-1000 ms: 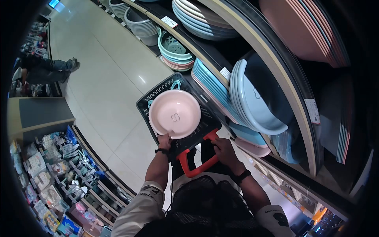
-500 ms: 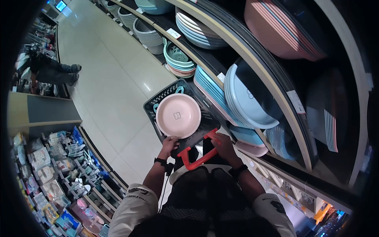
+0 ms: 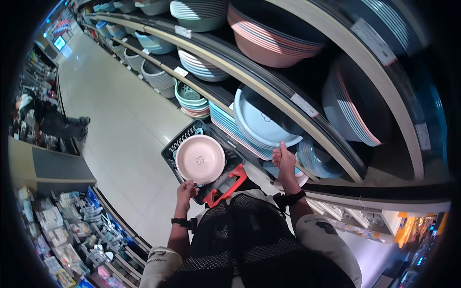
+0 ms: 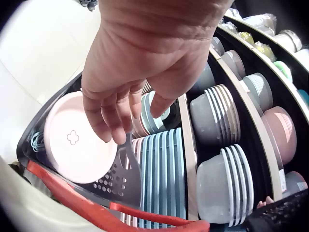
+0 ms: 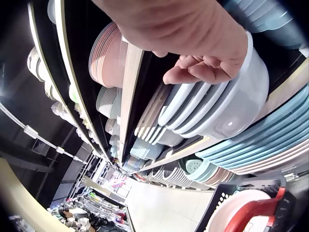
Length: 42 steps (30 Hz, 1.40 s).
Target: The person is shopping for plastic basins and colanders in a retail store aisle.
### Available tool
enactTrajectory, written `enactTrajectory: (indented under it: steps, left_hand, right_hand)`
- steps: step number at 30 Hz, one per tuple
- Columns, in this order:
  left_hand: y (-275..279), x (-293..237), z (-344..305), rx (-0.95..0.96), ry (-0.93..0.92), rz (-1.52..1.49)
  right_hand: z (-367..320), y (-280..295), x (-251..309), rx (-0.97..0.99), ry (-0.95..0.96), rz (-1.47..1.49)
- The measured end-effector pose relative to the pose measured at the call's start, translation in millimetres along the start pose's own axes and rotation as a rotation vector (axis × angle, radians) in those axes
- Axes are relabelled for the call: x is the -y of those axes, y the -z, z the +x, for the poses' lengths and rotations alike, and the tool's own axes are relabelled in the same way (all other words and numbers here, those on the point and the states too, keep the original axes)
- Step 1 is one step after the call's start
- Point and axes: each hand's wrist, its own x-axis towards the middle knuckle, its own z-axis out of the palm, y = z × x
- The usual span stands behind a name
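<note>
A pink basin (image 3: 200,159) with a clover mark lies in a black basket (image 3: 168,156) with red handles (image 3: 229,188). Beside the basin's near edge is my left hand (image 3: 186,193); in the left wrist view that hand (image 4: 140,67) hangs over the basin (image 4: 75,140), fingers loosely bent and gripping nothing. My right hand (image 3: 285,165) is raised to the front rim of a light blue basin (image 3: 261,122) on the shelf. The right wrist view has its loosely bent fingers (image 5: 205,70) at the stacked basins' rims (image 5: 241,104); contact is hard to tell.
Shelves of stacked basins, including large pink ones (image 3: 269,45), rise at the right. Blue trays (image 3: 235,127) stand beside the basket. The aisle floor (image 3: 110,105) runs to the upper left, where a person (image 3: 55,120) is beside hanging goods.
My right hand has let go of the red handle and moved right, up to the blue basin. My left hand has come away from the pink basin's rim. The view has turned toward the shelves.
</note>
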Motion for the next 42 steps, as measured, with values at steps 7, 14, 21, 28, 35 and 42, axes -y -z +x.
enactTrajectory:
  steps: [7, 14, 21, 28, 35, 42]
  left_hand:
    - [-35, 0, -19, 0.146, 0.021, 0.005]
    - [-46, -21, -17, 0.182, -0.004, 0.046]
    - [-100, -86, -28, 0.385, -0.085, 0.2]
    - [-187, -138, -22, 0.633, -0.245, 0.26]
    - [-226, -123, -5, 0.645, -0.263, 0.372]
    - [-232, -120, -3, 0.718, -0.191, 0.36]
  right_hand:
    - [19, 15, -3, -0.02, -0.1, 0.064]
    - [21, 27, 1, -0.025, -0.131, 0.076]
    - [27, 26, -3, -0.042, -0.149, 0.141]
    - [15, 18, 28, 0.054, -0.057, 0.173]
    - [21, 21, 41, 0.136, -0.08, 0.194]
    - [18, 28, 53, 0.214, -0.063, 0.254]
